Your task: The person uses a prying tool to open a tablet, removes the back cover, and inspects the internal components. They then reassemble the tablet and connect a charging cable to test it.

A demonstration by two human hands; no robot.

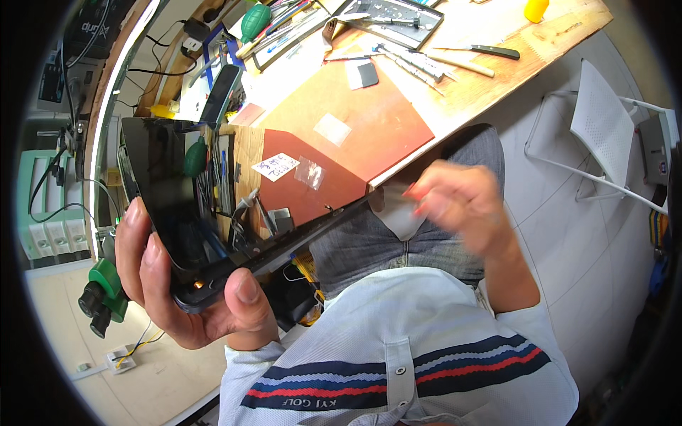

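My left hand holds a black, flat device with a glossy screen, a phone or tablet, tilted up in front of me. Its thumb presses the near corner, with fingers along the far side and back. The screen mirrors parts of the bench, including a green blower bulb and a reddish-brown mat. A small orange light glows near the device's lower corner. My right hand is apart from the device, over my lap, and blurred by motion. Its fingers are curled into a pinch, with red spots at the tips; what they hold cannot be made out.
The wooden bench carries a reddish-brown mat with a small clear packet. Behind lie a parts tray, several screwdrivers and tweezers, a knife and a green blower bulb. A white folding chair stands right.
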